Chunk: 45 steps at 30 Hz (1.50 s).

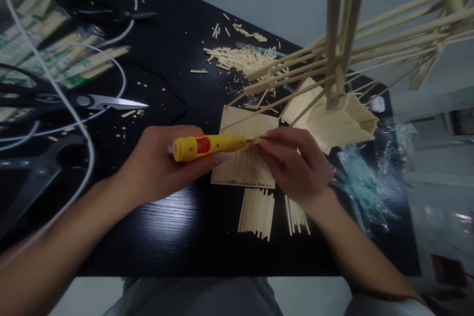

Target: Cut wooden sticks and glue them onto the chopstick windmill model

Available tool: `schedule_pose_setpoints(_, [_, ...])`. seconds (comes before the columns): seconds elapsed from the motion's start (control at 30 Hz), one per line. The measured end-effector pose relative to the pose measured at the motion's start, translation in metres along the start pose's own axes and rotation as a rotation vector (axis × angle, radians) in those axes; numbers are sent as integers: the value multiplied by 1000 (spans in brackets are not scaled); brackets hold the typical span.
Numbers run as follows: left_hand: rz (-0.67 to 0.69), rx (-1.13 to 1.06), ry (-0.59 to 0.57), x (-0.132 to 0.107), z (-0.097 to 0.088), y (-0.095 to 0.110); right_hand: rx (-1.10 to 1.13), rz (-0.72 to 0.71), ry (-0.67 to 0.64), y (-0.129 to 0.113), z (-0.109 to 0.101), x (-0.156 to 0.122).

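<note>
The left hand (159, 160) is gripping a yellow hot glue gun (229, 143), its metal nozzle (249, 140) pointing towards the right hand. The right hand (299, 158) is pinching what looks like a thin wooden stick (255, 141) between thumb and fingers, right by that nozzle (whether the tip is touching it, I can't tell). Both are sitting over a square stick panel (237, 170), which is lying right of the middle of the black worktop (166, 49), between its near and far edges. A row of loose sticks (255, 212) is lying between the panel and the near edge; offcuts (240, 59) are littering the far edge.

For good work here, the nozzle should be hugging the stick and laying a thin, even bead, since blobs would likely be leaving bumps. The fingertips are sitting close to hot metal, so pinching further back would be safer. Elbows should be staying clear of the wooden framework (333, 24) that is jutting over the far right side.
</note>
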<state>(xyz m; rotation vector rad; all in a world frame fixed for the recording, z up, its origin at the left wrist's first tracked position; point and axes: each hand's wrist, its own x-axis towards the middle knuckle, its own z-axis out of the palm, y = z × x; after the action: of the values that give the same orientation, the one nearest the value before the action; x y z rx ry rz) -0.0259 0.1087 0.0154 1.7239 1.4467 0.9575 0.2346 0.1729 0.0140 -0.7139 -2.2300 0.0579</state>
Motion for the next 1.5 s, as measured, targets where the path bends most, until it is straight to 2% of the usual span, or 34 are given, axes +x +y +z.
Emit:
schedule_pose_setpoints(0.07, [-2, 35, 4, 0, -1, -2, -14, -34, 0, 2, 0, -1])
schedule_pose_setpoints(0.17, [65, 103, 29, 0, -3, -5, -50, -102, 0, 5, 2, -3])
schedule_pose_setpoints(0.33, [139, 167, 5, 0, -3, -10, -99, -124, 0, 7, 3, -2])
schedule_pose_setpoints(0.5, [106, 182, -69, -1, 0, -11, -73, -101, -7, 5, 3, -2])
schedule_pose_setpoints(0.63, [132, 211, -126, -2, 1, -15, -37, -68, 10, 2, 3, 0])
schedule_pose_setpoints(0.77, [137, 260, -183, -1, 1, -16, 15, 6, 19, -2, 4, 2])
schedule_pose_setpoints(0.97, [123, 274, -204, -3, -2, -15, 40, 102, 5, -5, 3, 3])
schedule_pose_setpoints(1.23, [218, 242, -247, -2, -3, -17, 43, 80, 16, -5, 4, 3])
schedule_pose_setpoints(1.5, [145, 243, -296, -2, 3, -20, 7, -6, 23, -1, 4, 0])
